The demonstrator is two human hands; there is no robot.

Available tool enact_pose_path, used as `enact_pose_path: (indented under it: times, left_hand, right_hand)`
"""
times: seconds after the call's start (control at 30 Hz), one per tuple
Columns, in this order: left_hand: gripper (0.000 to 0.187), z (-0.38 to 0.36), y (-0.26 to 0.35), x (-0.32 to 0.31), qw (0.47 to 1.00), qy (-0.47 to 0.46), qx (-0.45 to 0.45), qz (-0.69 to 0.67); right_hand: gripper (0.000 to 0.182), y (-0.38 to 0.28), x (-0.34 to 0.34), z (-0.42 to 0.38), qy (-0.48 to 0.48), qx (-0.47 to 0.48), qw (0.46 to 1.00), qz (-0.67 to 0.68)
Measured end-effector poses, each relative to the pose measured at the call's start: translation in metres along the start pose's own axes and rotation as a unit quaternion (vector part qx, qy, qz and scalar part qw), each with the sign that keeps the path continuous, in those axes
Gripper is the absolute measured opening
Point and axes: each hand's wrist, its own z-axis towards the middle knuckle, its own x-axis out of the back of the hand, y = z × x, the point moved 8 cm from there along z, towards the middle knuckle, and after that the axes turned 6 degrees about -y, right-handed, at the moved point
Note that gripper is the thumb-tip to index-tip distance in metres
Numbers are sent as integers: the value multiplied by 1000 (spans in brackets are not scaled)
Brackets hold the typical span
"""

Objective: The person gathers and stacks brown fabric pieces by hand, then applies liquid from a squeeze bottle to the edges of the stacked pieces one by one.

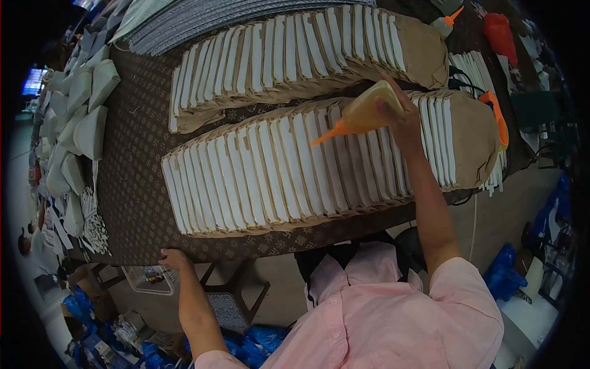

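My right hand (402, 120) is wrapped round a squeeze bottle (367, 112) of yellowish liquid, which looks like glue. The bottle is tilted, its orange nozzle pointing down and left over the nearer row of overlapping brown paper pieces (476, 138) with white strips (264, 169). Behind it lies a second, similar row of paper pieces (424, 49), partly covered by the bottle and hand. My left hand (176, 259) rests at the table's near edge, fingers loosely out and holding nothing, left of the nearer row.
The table has a dark patterned cover (138, 160). Grey folded pieces (80, 111) pile up at its left, above a bundle of white strips (92, 224). An orange-handled tool (496, 117) lies at the right end. Below stand a stool (233, 292) and a plastic basket (147, 280).
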Motion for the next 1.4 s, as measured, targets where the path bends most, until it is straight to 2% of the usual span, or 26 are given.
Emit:
enact_pose_path:
  times: [0.33, 0.53, 0.9, 1.4]
  left_hand:
    - [69, -4, 3, 0, 1000, -1, 5, 2]
    - [72, 3, -2, -4, 999, 3, -12, -50]
    - [71, -15, 6, 1, 999, -13, 19, -26]
    - [70, -25, 11, 5, 999, -29, 19, -21]
  right_hand:
    - [61, 4, -4, -20, -27, -32, 999, -28]
    - [57, 9, -7, -35, -57, -30, 998, -2]
    - [54, 22, -15, -60, -126, -87, 987, 53]
    - [53, 21, -15, -68, -169, -83, 980, 68]
